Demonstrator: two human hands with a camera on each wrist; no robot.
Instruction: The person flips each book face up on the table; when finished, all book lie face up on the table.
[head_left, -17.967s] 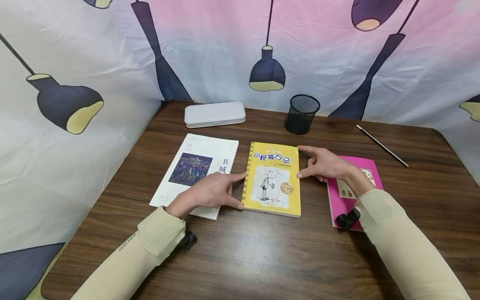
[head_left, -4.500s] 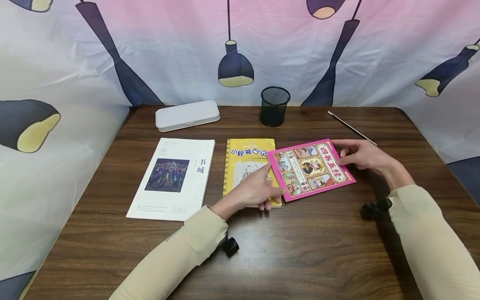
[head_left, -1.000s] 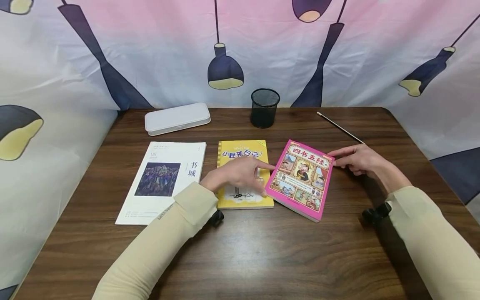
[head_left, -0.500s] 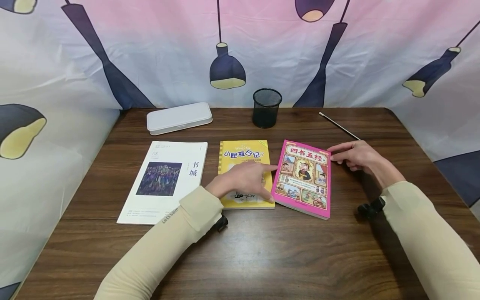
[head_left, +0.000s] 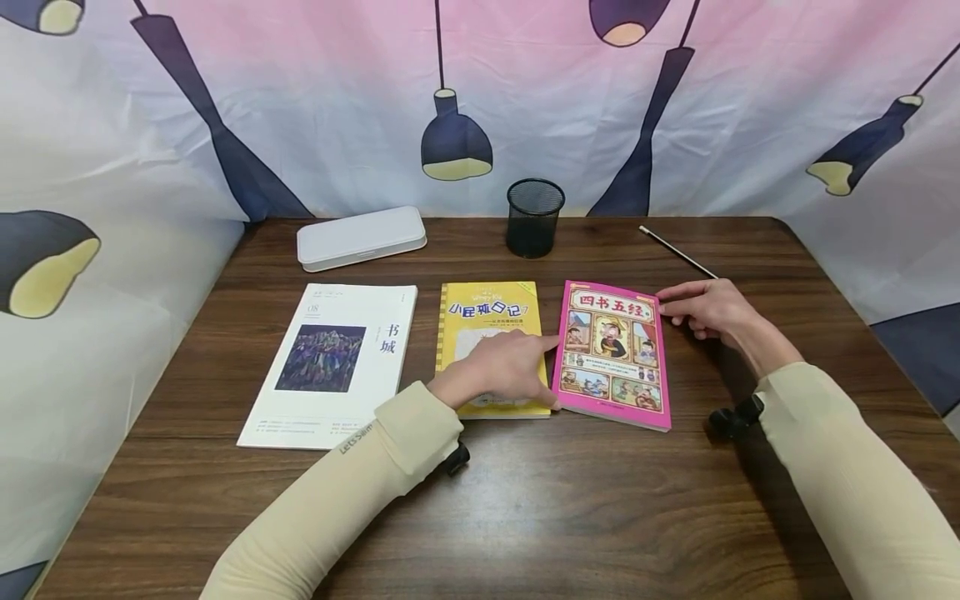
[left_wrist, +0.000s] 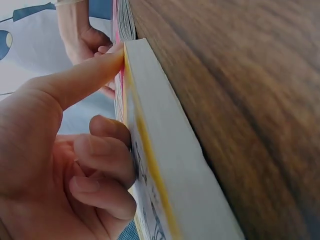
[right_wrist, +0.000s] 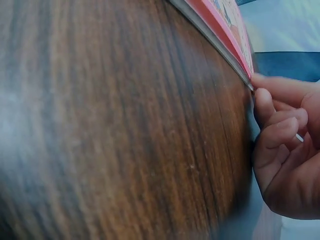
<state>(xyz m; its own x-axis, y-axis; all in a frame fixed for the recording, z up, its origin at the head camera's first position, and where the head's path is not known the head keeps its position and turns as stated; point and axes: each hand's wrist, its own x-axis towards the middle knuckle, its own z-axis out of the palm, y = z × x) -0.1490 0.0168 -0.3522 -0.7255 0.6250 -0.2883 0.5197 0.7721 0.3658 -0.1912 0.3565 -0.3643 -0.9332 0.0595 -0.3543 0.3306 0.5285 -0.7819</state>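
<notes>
A pink picture-covered book [head_left: 611, 354] lies flat on the table, title at the far end, turned slightly off square. My left hand [head_left: 506, 367] reaches over the yellow comic-style book [head_left: 487, 312], its index finger and thumb spread along the pink book's left edge. In the left wrist view the thumb [left_wrist: 85, 80] lies along the yellow book's corner, and the other fingers bend onto its cover. My right hand [head_left: 708, 310] touches the pink book's upper right edge with index finger and thumb; the right wrist view shows a fingertip [right_wrist: 265, 82] at its corner.
A white book [head_left: 330, 367] lies to the left, partly behind the left sleeve. Along the back stand a white pencil case [head_left: 362, 237] and a black mesh pen holder [head_left: 535, 218]. A thin white-tipped stick [head_left: 678, 252] lies behind the right hand.
Earlier the pink book lay at the far right, then overlapped the yellow one. Over the last second it has turned counterclockwise, straighter beside the yellow book, with both hands staying at its edges.
</notes>
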